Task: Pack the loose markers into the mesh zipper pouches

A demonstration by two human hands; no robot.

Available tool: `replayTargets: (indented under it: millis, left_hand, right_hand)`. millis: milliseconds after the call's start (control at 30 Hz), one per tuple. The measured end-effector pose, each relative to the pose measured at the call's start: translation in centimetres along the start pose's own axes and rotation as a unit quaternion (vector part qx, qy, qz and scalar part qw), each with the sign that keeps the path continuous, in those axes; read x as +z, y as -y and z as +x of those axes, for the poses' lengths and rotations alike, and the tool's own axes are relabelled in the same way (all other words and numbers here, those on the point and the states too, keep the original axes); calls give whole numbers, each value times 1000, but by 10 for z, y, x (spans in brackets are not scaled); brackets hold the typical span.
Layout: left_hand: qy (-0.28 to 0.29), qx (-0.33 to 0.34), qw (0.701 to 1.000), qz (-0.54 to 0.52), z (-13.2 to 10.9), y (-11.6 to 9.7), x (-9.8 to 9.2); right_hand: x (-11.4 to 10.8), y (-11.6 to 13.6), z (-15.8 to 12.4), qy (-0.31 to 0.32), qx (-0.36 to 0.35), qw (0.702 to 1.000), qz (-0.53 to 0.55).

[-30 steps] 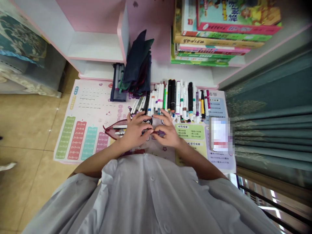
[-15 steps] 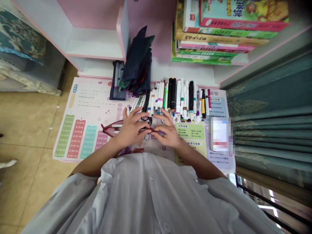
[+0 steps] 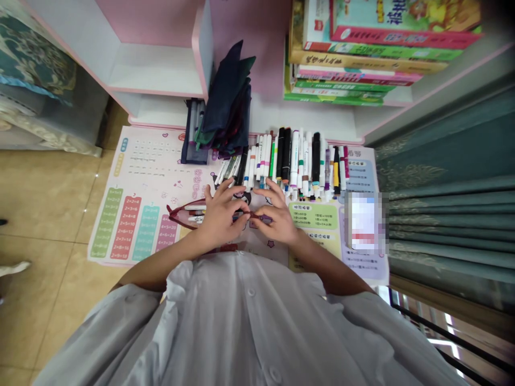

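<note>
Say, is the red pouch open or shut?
Open, it seems: the pouch gapes around pens; the left hand and right hand pinch its end.

Stack of children's books (image 3: 362, 59) lying on a pink-and-white shelf (image 3: 155, 69), upper middle to upper right. Dark folded cloth (image 3: 227, 107) leaning upright by a navy pouch (image 3: 193, 140). Times-table mat (image 3: 129, 230) spread on the shelf's lower ledge and running to the frame's center. Pixelated blurred patch (image 3: 364, 222) on the mat's right side. Teal curtain (image 3: 442, 198) at right, black railing (image 3: 450, 335) lower right, beige tile floor (image 3: 44, 203) at left, patterned quilt in a storage bin (image 3: 36, 69) upper left.
</note>
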State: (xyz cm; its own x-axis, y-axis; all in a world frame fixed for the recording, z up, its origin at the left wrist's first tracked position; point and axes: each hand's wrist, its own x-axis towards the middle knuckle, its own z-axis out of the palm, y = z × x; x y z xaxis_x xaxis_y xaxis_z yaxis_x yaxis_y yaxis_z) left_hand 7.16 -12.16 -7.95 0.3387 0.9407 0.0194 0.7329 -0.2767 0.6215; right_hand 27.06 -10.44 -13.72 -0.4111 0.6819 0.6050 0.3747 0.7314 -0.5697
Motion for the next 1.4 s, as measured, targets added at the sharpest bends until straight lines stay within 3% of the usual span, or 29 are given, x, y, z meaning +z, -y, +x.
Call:
replayTargets:
  millis: [367,1000,1400]
  left_hand:
    - [-5,11,998,56,0,5,3]
    - [-2,30,997,70,-2,7,-2]
    - [4,32,996,83,-1,11,-3]
  right_hand:
    - [-1,-1,-1,8,15,1000,-11]
    - [-1,0,1,-6,7,1000,-2]
    - [-3,-1,0,19,16,999,-24]
